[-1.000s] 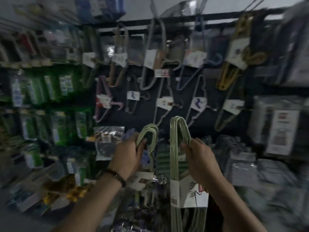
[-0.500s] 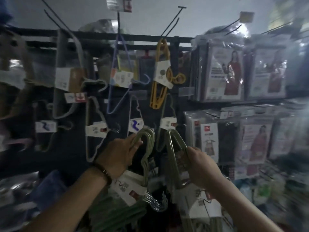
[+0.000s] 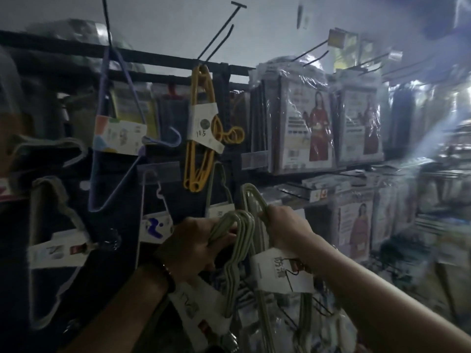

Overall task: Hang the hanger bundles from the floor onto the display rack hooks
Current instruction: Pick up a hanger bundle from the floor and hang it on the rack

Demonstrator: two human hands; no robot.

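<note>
I hold two bundles of pale green hangers in front of the display rack. My left hand point(image 3: 193, 244) grips the left hanger bundle point(image 3: 238, 250) just below its hook ends; a white paper band wraps it lower down. My right hand point(image 3: 285, 228) grips the right hanger bundle point(image 3: 251, 197) near its top, and its white label point(image 3: 281, 272) hangs below my wrist. Both bundles are raised at the lower middle of the rack. Bare black rack hooks point(image 3: 216, 39) stick out from the top bar.
A yellow hanger bundle point(image 3: 201, 128) hangs from the top bar, with purple hangers point(image 3: 112, 128) and grey hangers point(image 3: 51, 225) to its left. Packaged goods in plastic point(image 3: 308, 123) fill shelves at right. More stock lies low behind my arms.
My view has swung right and closer to the rack, so the yellow bundle now sits at centre. Both hands keep their grip on the green bundles, now held closer together.
</note>
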